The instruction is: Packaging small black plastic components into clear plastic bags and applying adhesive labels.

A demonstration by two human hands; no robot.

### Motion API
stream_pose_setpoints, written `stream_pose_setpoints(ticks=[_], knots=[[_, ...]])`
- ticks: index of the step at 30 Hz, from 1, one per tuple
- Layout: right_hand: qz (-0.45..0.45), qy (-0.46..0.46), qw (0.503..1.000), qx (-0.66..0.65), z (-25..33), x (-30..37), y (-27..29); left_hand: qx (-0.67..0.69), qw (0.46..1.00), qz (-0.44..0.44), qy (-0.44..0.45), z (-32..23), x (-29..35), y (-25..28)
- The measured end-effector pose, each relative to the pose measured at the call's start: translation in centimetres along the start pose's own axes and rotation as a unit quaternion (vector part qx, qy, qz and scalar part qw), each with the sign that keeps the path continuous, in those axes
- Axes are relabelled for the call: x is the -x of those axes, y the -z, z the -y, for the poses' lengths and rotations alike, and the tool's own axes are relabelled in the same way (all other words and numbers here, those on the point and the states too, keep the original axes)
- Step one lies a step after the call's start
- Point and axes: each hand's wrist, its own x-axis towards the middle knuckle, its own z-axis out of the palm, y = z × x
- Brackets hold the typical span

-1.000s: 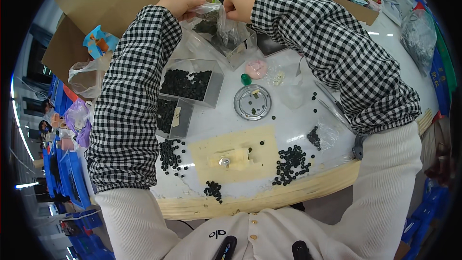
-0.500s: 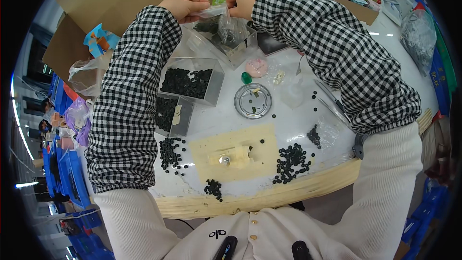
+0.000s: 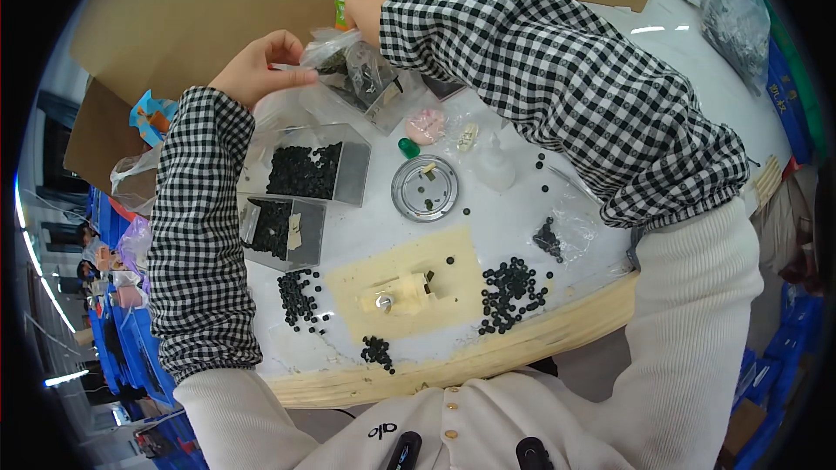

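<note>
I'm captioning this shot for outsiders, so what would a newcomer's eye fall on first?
Probably the black-and-white checked fabric sleeves, stretching over the white table toward a bunched clear plastic bag, with the left hand and right hand close to it. Next might come the scattered heaps of small round black pieces near the table's front edge, on both sides of a flat pale-yellow sheet.

A crinkled, clear, thin plastic bag (image 3: 361, 63) is upright over a clear, rectangular plastic box (image 3: 384, 113). Dark material shows through its creased film.
</note>
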Motion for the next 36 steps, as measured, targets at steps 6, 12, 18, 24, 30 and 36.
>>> stream_pose_setpoints(ticks=[6,12,18,24,30,36], knots=[[-0.059,0.115,0.991,-0.045,-3.2,-0.4,-0.2,-0.202,0.977,0.013,-0.068,-1.1,0.6,-3.3],[-0.032,0.037,0.999,-0.022,-4.0,-4.4,-3.3,-0.141,0.988,0.046,-0.047,-0.7,-1.5,-2.3],[0.060,-0.007,0.997,0.043,-4.5,-8.7,-5.9,-0.031,0.997,-0.063,-0.015,1.4,-2.1,-1.0],[0.008,0.013,0.999,-0.031,-3.3,-4.5,-2.0,0.056,0.997,-0.056,-0.017,3.2,-2.0,-0.1],[-0.046,0.020,0.996,-0.070,-3.6,-2.7,-1.3,0.027,0.998,-0.056,-0.014,2.2,-2.7,-0.1],[-0.058,-0.032,0.998,0.016,-3.3,-3.9,-1.9,0.038,0.995,-0.087,0.011,2.5,-2.8,-0.4]])
